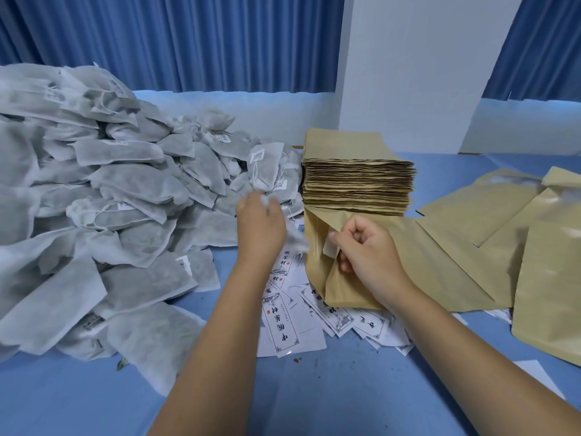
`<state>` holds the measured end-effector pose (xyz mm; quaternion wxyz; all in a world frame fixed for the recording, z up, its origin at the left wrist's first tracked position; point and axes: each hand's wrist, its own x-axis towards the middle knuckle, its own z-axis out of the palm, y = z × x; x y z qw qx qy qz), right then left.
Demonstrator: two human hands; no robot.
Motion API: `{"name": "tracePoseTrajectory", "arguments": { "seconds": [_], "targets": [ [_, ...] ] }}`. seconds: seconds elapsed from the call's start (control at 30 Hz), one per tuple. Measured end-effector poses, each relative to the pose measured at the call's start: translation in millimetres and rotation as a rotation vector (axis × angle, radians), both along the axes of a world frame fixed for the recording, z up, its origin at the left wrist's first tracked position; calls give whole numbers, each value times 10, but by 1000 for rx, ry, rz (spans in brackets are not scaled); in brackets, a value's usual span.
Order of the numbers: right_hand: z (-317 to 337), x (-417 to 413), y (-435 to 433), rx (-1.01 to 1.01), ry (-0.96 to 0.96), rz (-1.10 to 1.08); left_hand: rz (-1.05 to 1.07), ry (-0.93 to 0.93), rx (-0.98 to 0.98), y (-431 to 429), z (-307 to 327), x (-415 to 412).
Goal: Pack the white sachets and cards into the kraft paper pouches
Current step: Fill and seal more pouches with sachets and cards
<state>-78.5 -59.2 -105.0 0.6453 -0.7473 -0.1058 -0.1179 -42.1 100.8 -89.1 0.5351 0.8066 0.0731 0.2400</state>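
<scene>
My left hand (261, 223) curls round one blurred white sachet (297, 239). My right hand (369, 251) pinches the mouth of one smooth kraft pouch (333, 284), which stands upright at that hand's 9 o'clock. Below the pouch, at 6 o'clock, glossy printed cards (283, 325) overlap too much for me to count. At 12 o'clock stands one tall stack of flat pouches (358, 184). At 9 o'clock is one heap of fibrous, pillowy sachets (110, 199). At 3 o'clock at least four filled pouches (471, 215) lie on the blue cloth (314, 398).

Even soft light; wide-angle edge distortion
</scene>
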Motion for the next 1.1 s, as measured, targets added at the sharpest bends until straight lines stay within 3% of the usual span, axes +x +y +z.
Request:
{"name": "tracePoseTrajectory", "arguments": {
  "seconds": [0.07, 0.13, 0.3, 0.37, 0.43, 0.5, 0.63, 0.77, 0.9, 0.97, 1.1],
  "targets": [
    [2, 3, 1, 9, 3, 1, -69, -51, -320, -74, 77, -47],
    [3, 6, 3, 21, 4, -5, -128, -64, -434, -142, 100, -68],
    [22, 19, -19, 114, -1, -70, -190, 76, -285, -243, -35, -20],
    [40, 39, -47, 182, -10, -122, -115, 118, -81, -252, -122, 0],
    [47, 48, -61, 225, -18, -144, -15, 74, 152, -265, -180, -1],
    [40, 43, -54, 221, -26, -145, -19, 19, 170, -308, -178, -24],
    [25, 27, -17, 217, -32, -116, -327, 223, 42, -476, -184, -92],
    [20, -1, -16, 160, -57, -105, -658, 382, 260, -545, -192, -155],
    [24, -6, -18, 100, -70, -73, -737, 344, 425, -499, -172, -162],
    [25, -6, -12, 79, -68, -43, -662, 295, 369, -450, -158, -146],
    [-7, -3, -15, 33, -72, -26, -433, 231, 40, -218, -94, -40]
  ]
}}
